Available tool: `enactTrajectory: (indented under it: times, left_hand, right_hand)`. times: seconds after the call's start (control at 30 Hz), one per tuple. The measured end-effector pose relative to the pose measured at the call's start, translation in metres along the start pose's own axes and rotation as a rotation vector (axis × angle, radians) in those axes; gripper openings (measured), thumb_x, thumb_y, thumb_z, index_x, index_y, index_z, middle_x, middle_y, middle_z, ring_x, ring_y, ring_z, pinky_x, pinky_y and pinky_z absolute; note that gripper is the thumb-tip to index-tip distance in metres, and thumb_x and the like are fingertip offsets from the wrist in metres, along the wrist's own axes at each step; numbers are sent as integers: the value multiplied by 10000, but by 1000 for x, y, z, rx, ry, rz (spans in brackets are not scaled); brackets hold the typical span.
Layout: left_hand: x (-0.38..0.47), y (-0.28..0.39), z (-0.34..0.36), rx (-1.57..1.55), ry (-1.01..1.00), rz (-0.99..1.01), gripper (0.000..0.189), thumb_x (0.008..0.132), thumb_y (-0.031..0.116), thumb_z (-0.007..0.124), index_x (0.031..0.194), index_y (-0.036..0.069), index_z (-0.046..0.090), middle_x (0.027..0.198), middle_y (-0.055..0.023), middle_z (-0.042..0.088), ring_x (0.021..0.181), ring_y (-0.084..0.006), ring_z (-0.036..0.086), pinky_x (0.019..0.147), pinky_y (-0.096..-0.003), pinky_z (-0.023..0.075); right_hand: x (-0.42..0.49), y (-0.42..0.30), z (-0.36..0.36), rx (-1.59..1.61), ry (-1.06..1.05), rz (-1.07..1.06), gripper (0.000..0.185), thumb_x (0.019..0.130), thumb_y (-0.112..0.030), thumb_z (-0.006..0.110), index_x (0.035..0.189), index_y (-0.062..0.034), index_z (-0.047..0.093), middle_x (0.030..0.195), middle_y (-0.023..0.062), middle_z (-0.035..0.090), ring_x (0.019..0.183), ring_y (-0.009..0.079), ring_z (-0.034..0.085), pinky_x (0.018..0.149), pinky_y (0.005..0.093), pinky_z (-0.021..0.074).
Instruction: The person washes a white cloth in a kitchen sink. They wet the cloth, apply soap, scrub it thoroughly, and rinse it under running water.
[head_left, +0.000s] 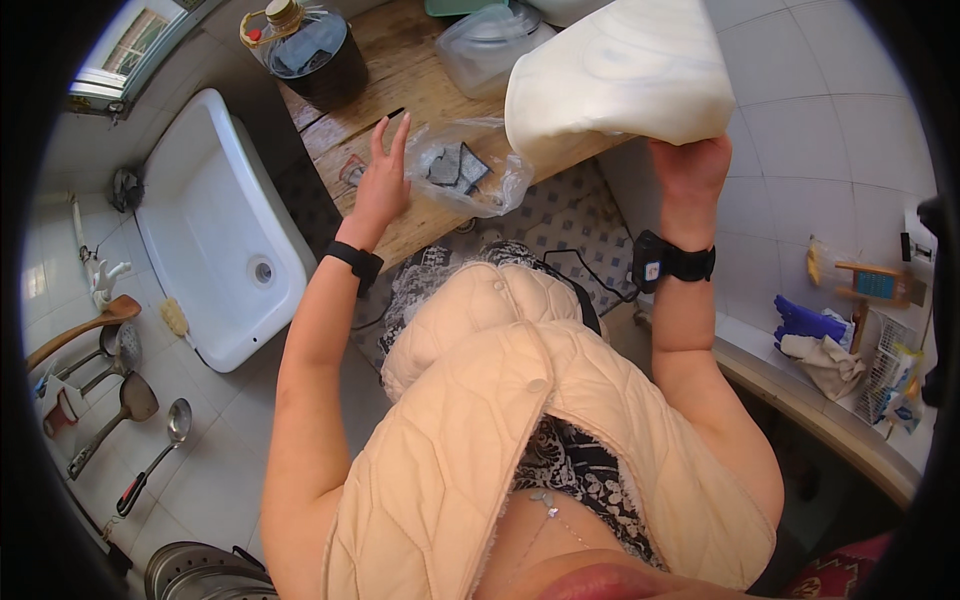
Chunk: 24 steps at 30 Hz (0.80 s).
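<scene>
My right hand (691, 161) is under the near right end of a large whitish plastic container (622, 67), tilted above the wooden table; its fingers are mostly hidden behind it. My left hand (384, 176) is raised over the table's near left corner, two fingers extended, holding nothing that I can see. Just right of it, a clear plastic bag (514, 184) lies on the wooden table (420, 225) with grey cloth-like pieces (457, 166) in or on it. A small reddish and clear item (351, 171) lies partly behind my left hand.
A big jug of dark liquid (322, 67) and a clear plastic container (484, 52) stand on the table. A white sink (202, 240) is at left, with a ladle (178, 424) and spatula (137, 397) on the tiled wall. Purple gloves (806, 322) and cloths lie at right.
</scene>
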<state>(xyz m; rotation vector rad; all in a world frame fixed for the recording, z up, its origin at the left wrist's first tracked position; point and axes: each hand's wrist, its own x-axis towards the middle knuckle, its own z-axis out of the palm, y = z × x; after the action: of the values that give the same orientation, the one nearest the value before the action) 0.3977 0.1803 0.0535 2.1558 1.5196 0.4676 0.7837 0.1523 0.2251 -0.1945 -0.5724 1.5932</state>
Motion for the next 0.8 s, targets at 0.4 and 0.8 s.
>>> enactTrajectory:
  times: [0.4,0.8]
  left_hand:
    - [57,-24,2,-52,-220,-178,411,707,222,819,998,-4,637,982,-181,671,917,-343,663,786,-408,522]
    - [23,-38,-89,-329,49,-406,314,835,223,766,1005,-10,640,816,23,630,718,-107,570,646,-299,484]
  right_hand:
    - [-52,-44,6,-326,500,-113,461,996,-154,424,1421,23,450,1428,176,514,1304,325,517,1099,487,422]
    - [-15,62,-48,-768,515,410,279,855,16,581,1105,52,699,941,78,726,758,130,691,683,255,558]
